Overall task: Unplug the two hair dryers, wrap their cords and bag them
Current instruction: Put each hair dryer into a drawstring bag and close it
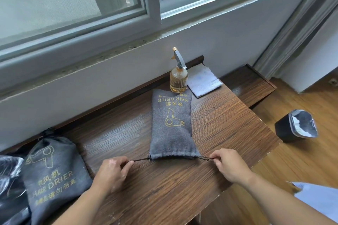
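On the worktop (210, 133), seen from the head camera: one grey bag (172, 128), lying flat, gathered mouth toward the person, between the hands. Grip: left hand (111, 171) pinches one drawstring (140, 159) end; right hand (230, 166) pinches the other. At far left, second bag (54, 175), filled. Behind, spray bottle (178, 78).

Two grey drawstring hair-drier bags (172, 124) (54, 173) flat on wooden table (219, 124), mouths cinched.
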`<state>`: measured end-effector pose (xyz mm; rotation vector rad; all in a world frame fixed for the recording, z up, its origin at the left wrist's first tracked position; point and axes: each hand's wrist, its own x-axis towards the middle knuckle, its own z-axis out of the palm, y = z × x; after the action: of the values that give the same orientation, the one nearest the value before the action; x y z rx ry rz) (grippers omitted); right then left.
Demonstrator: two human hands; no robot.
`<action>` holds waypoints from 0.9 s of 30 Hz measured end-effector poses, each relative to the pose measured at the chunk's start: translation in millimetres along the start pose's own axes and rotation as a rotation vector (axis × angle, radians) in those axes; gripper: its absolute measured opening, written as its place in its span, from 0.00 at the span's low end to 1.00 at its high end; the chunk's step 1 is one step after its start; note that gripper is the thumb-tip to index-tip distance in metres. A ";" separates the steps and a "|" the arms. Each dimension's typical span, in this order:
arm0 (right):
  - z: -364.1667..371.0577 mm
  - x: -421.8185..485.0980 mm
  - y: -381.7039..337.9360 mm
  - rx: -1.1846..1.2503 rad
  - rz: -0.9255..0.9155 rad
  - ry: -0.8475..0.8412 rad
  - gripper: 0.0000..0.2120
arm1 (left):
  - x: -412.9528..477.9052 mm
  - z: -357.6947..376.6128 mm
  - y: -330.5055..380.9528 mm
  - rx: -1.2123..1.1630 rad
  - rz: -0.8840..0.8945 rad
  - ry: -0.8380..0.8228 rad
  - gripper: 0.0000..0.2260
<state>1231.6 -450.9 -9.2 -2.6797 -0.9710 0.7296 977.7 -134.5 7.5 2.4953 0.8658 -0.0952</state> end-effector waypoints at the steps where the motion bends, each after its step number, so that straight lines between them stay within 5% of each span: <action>1: -3.7 0.3 5.2 -0.047 -0.015 -0.003 0.11 | 0.3 -3.2 -5.4 0.030 0.021 -0.001 0.08; 12: -33.3 6.3 52.0 -0.286 0.138 0.090 0.12 | 8.0 -21.2 -52.4 0.190 -0.189 -0.106 0.11; 15: -28.3 8.0 43.2 -0.236 0.155 0.088 0.11 | 7.9 -15.5 -49.0 -0.047 -0.265 -0.115 0.05; 18: -27.3 10.7 37.7 -0.117 0.173 0.011 0.13 | 6.7 -18.8 -36.9 -0.619 -0.506 -0.053 0.12; 20: -31.6 12.8 29.5 0.035 0.248 0.048 0.17 | 10.7 -16.0 -29.5 -0.656 -0.591 0.096 0.11; 23: -26.7 15.7 -1.3 0.187 0.223 0.155 0.22 | 15.1 -1.8 12.3 -0.330 -0.298 0.072 0.15; 27: 17.4 17.6 -56.1 0.285 -0.028 -0.095 0.36 | 16.5 40.6 70.0 -0.224 -0.010 -0.225 0.31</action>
<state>1203.7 -396.4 -11.6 -2.4007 -0.8518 0.9211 1036.5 -191.8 -1.6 2.2218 0.7514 -0.2626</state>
